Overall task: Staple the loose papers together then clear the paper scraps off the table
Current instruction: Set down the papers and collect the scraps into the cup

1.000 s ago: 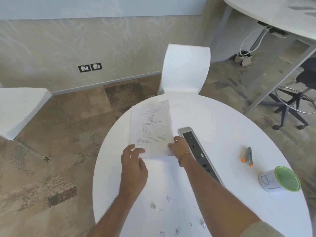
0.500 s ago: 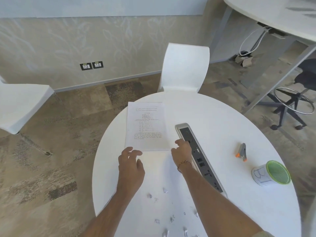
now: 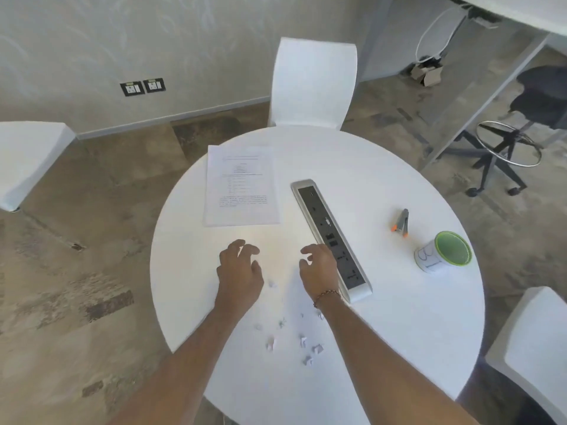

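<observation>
A stack of printed papers [image 3: 242, 185] lies flat on the far left of the round white table [image 3: 399, 317]. My left hand [image 3: 239, 271] and my right hand [image 3: 319, 271] hover over the table nearer to me than the papers, both empty with fingers spread. Several small paper scraps [image 3: 303, 342] are scattered on the table between and under my forearms. A small grey and orange stapler [image 3: 401, 223] lies on the right part of the table, away from both hands.
A long silver power strip [image 3: 329, 237] runs diagonally across the table just right of my right hand. A green-rimmed white cup [image 3: 441, 253] lies near the right edge. White chairs [image 3: 313, 84] stand around the table. An office stool [image 3: 503, 151] stands at the far right.
The papers went from held upright to lying flat on the table. Both hands let go and pulled back toward me, now over the scraps area.
</observation>
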